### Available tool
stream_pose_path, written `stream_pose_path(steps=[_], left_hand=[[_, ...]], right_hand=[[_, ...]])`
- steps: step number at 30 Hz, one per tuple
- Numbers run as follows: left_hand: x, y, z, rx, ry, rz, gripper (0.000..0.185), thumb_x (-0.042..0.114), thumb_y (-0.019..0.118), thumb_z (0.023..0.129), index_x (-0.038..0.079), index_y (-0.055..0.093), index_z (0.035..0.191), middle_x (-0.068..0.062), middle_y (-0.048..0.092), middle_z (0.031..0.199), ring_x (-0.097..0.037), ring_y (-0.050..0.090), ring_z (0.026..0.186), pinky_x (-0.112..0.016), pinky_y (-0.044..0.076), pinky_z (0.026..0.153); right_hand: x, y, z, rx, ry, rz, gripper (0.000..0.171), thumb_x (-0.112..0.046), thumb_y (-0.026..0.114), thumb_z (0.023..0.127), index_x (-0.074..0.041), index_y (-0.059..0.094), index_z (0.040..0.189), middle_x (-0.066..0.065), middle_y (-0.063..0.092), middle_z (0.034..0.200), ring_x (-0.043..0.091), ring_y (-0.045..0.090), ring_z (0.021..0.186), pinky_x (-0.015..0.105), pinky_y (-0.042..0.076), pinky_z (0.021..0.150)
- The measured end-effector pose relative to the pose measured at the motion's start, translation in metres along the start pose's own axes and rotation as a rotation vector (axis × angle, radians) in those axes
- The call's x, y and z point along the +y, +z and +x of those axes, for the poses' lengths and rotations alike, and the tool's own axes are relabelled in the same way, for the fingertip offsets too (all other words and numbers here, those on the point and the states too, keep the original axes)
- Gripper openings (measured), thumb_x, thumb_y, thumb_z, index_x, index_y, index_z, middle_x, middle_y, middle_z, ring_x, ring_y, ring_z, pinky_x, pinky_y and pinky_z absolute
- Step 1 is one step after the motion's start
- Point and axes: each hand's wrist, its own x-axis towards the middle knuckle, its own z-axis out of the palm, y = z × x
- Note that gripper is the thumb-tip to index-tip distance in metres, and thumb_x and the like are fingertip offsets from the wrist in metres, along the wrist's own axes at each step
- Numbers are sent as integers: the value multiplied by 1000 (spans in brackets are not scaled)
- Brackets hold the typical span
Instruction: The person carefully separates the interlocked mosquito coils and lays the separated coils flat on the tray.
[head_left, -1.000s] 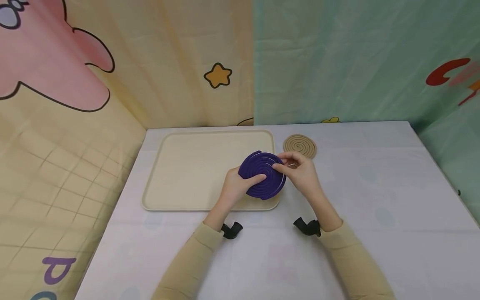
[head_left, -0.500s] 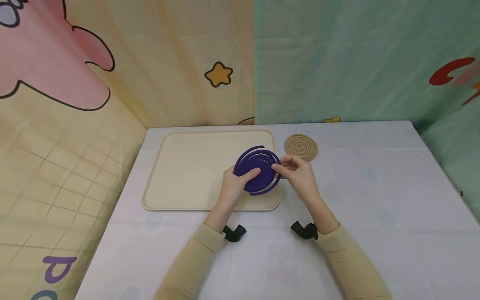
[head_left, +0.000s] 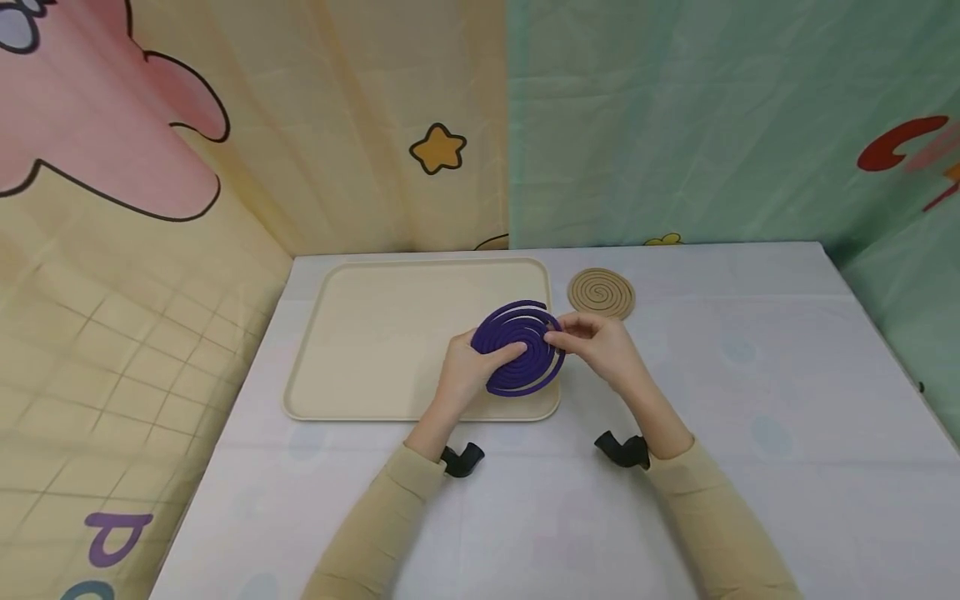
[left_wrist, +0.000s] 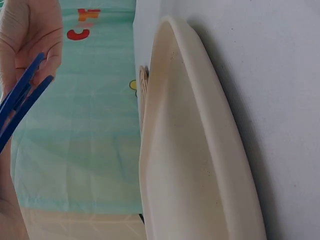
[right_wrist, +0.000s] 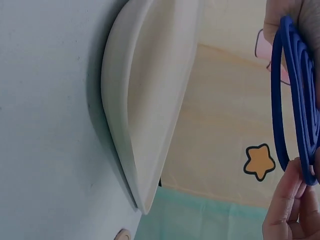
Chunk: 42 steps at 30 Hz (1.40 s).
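Observation:
A flat purple spiral coil (head_left: 504,330), looking blue in the wrist views, is held up over the tray's right end. My left hand (head_left: 463,371) grips its left side, with the thumb lying across the face near the centre. At its right edge, my right hand (head_left: 606,352) pinches a turn between thumb and fingertips. Gaps show between the outer turns. Seen edge-on in the right wrist view, the spiral coil (right_wrist: 299,90) has one turn standing apart from the rest. Fingers behind the coil are mostly hidden.
A shallow cream tray (head_left: 360,333) lies on the white-covered table (head_left: 750,375), below and left of the hands. Just beyond the right hand, a beige spiral disc (head_left: 601,292) lies flat. Printed curtains stand behind and at both sides.
The outer turns, close together a second ago, have spread apart. The coil has shifted slightly left. Both hands have kept their hold on it; the tray and beige disc have stayed put.

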Motion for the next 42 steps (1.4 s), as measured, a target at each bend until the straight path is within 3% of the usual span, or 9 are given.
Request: stream_pose_path(steps=[3, 7, 15, 18, 21, 28, 35, 39, 42], left_hand=[[0, -1, 0, -61, -21, 58, 43, 29, 83, 79, 6, 72, 113, -11, 76, 104, -20, 72, 92, -30, 58, 83], [1, -1, -1, -83, -42, 70, 45, 26, 83, 78, 6, 70, 117, -13, 75, 105, -21, 72, 93, -31, 58, 84], [0, 3, -4, 74, -99, -155, 53, 14, 80, 80, 4, 63, 128, -16, 69, 123, -27, 65, 114, -35, 51, 101], [-3, 5, -4, 124, -98, -203, 49, 13, 80, 81, 3, 65, 126, -16, 70, 121, -26, 67, 112, -32, 53, 98], [-4, 6, -4, 136, -66, -176, 46, 14, 80, 81, 1, 66, 122, -16, 71, 117, -26, 68, 109, -32, 54, 95], [0, 0, -5, 46, 17, 35, 41, 19, 82, 80, 1, 70, 115, -16, 74, 109, -28, 71, 101, -36, 57, 89], [2, -6, -3, -145, -20, 178, 42, 23, 81, 82, 3, 69, 117, -15, 75, 106, -26, 73, 95, -33, 58, 84], [2, -7, -2, -165, -50, 162, 45, 22, 81, 81, 4, 68, 121, -15, 73, 110, -27, 71, 99, -35, 57, 88], [2, -6, -2, -96, -91, 82, 48, 22, 82, 80, 5, 67, 123, -15, 72, 114, -28, 70, 104, -37, 56, 92]], right_hand=[[-3, -1, 0, 8, -51, -117, 31, -23, 77, 86, -2, 72, 108, 9, 74, 97, 11, 65, 85, 22, 53, 74], [-5, 1, -1, 28, -81, -146, 28, -21, 77, 86, -1, 73, 105, 12, 73, 94, 9, 65, 80, 20, 53, 70], [3, 18, -4, 99, 5, 142, 29, -12, 72, 90, 8, 65, 110, -5, 68, 83, 1, 65, 71, 19, 58, 70], [6, 23, -6, 101, -1, 135, 29, -13, 72, 90, 8, 65, 110, 0, 69, 83, 1, 66, 71, 21, 59, 72], [7, 24, -7, 108, -37, 54, 25, -14, 73, 90, 6, 67, 105, 10, 72, 86, 2, 66, 71, 23, 59, 70], [5, 19, -10, 168, -162, -157, 22, -16, 78, 85, -1, 74, 101, 15, 75, 93, 20, 71, 78, 15, 52, 66], [0, 15, -7, 120, -313, -264, 20, -13, 81, 82, -1, 75, 96, 11, 72, 91, 24, 69, 80, 22, 57, 72], [-2, 13, -5, 61, -246, -265, 22, -16, 80, 83, -3, 74, 99, 10, 73, 93, 19, 66, 79, 21, 54, 69], [-1, 15, -5, 47, -154, -193, 23, -18, 78, 85, -2, 74, 101, 11, 72, 95, 15, 63, 78, 18, 52, 68]])
